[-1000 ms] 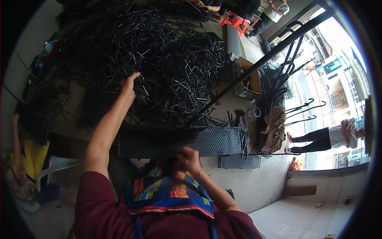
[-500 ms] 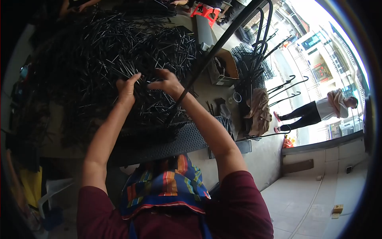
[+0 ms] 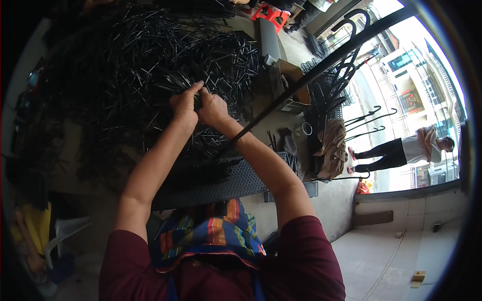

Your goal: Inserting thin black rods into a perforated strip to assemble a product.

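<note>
My left hand (image 3: 185, 104) is closed around a bunch of thin black strips (image 3: 175, 80) that stick out past its fingers toward the upper left. Against it, my right hand (image 3: 213, 108) has its fingers curled in. What those fingers grip is hidden. Both hands are over a large tangled heap of thin black strips (image 3: 135, 65), which covers the worktop. Along the near side of the heap runs a dark perforated panel (image 3: 246, 178).
A long black rod (image 3: 311, 78) slants across my right forearm. Right of the heap stand a cardboard box (image 3: 296, 83), a brown crumpled sack (image 3: 331, 150) and hooked black rods (image 3: 371, 118). A person (image 3: 416, 148) stands beyond. A red stool (image 3: 271, 17) is at the far side.
My right hand has closed from spread fingers and come against my left hand. Both hands have shifted right in view, and the view itself has moved a little.
</note>
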Demonstrator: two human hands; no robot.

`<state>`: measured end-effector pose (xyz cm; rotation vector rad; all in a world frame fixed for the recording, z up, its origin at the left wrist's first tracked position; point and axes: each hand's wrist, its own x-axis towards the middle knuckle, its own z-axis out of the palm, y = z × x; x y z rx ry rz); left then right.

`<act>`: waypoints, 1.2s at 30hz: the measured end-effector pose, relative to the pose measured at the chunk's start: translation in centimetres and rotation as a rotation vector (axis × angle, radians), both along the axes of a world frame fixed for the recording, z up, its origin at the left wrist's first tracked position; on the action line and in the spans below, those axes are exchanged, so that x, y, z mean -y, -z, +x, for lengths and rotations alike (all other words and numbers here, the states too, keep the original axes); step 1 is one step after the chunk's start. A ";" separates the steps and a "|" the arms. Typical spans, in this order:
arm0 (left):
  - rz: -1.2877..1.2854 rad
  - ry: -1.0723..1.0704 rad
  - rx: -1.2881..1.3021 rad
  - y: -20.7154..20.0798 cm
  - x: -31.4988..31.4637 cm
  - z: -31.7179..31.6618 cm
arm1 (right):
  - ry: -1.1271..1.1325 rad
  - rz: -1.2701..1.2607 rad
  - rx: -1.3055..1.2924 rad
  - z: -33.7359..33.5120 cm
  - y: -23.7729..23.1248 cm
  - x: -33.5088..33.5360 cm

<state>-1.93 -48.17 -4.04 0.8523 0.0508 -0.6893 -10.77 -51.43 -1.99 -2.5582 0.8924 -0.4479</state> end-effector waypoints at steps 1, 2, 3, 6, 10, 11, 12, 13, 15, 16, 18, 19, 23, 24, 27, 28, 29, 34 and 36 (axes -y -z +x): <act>0.035 -0.023 -0.002 0.0 0.4 0.1 | 0.026 -0.025 0.027 -0.1 -0.5 -0.2; 0.078 -0.019 -0.001 0.0 0.2 1.2 | 0.014 -0.117 0.045 0.2 -0.9 -0.5; 0.096 0.028 -0.040 -0.8 -0.2 1.6 | 0.002 -0.009 0.075 0.0 -1.3 -0.3; 0.026 0.058 -0.068 -1.5 -0.2 0.9 | -0.342 0.676 0.613 -1.4 1.3 1.0; -0.190 0.054 -0.008 -2.6 -0.8 0.7 | -0.130 1.529 0.774 -3.0 0.6 1.6; -0.182 0.075 -0.020 -3.0 -1.2 -0.5 | -0.054 1.806 0.905 -3.3 1.5 1.9; -0.179 0.048 0.133 -3.8 -2.0 -0.9 | -0.049 1.820 0.899 -2.3 1.7 1.2; -0.187 0.020 0.293 -4.6 -1.7 -1.4 | -0.004 1.742 0.977 -0.9 1.0 0.9; -0.205 -0.041 0.369 -4.7 -1.4 -3.4 | 0.154 1.621 1.039 1.2 0.7 1.0; -0.243 -0.091 0.394 -4.6 -1.2 -4.0 | 0.160 1.626 1.042 1.3 0.9 1.4; -0.214 -0.025 0.371 -3.9 -0.8 -4.2 | 0.317 1.254 0.958 0.8 1.6 2.2; -0.185 0.022 0.353 -3.5 -0.8 -3.6 | 0.320 1.182 0.926 1.2 0.8 1.5; -0.090 -0.104 0.168 -3.1 0.7 -2.2 | 0.355 1.409 1.085 0.5 1.5 2.3; -0.080 -0.112 0.171 -2.6 0.6 -1.8 | 0.353 1.423 1.080 0.6 1.7 2.1; -0.144 -0.055 0.178 -0.8 0.4 -1.1 | 0.314 1.626 1.150 1.4 -0.1 0.1; -0.109 -0.043 0.189 -1.4 0.1 -2.3 | 0.310 1.588 1.162 1.2 0.0 0.3; -0.118 -0.011 0.156 -1.5 0.1 -3.2 | 0.361 1.528 1.093 0.8 0.1 0.6; -0.186 0.069 -0.190 1.6 0.9 -2.0 | 0.251 1.264 0.905 1.0 2.1 1.2; -0.055 0.228 -0.191 3.5 -0.1 0.8 | 0.203 1.699 0.830 1.0 -0.1 0.0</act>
